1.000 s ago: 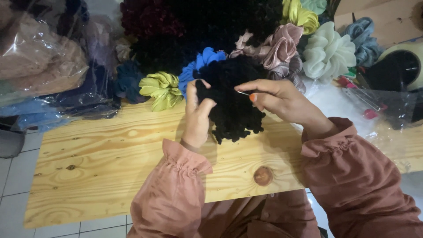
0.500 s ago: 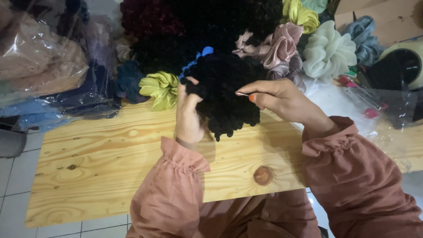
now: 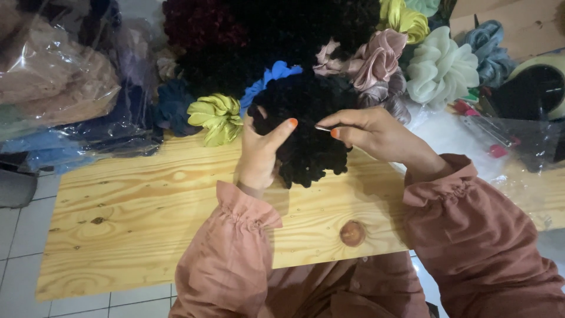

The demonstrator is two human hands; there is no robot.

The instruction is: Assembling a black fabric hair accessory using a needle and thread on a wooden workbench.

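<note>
While the left hand [image 3: 259,154] grips a fluffy black scrunchie [image 3: 306,126] from its left side, fingers curled into the fabric and thumb pressed across the front, the right hand [image 3: 376,136] pinches a thin metal needle [image 3: 322,128] between thumb and forefinger, its tip touching the scrunchie. The scrunchie is held just above the far edge of a pale wooden board [image 3: 147,218]. Just left of it lie a yellow-green scrunchie [image 3: 216,118] and a blue one [image 3: 268,79]. To the far right sit a pink scrunchie [image 3: 376,59] and a white one [image 3: 441,68]. Clear plastic bags [image 3: 59,88] of fabric fill the far left.
</note>
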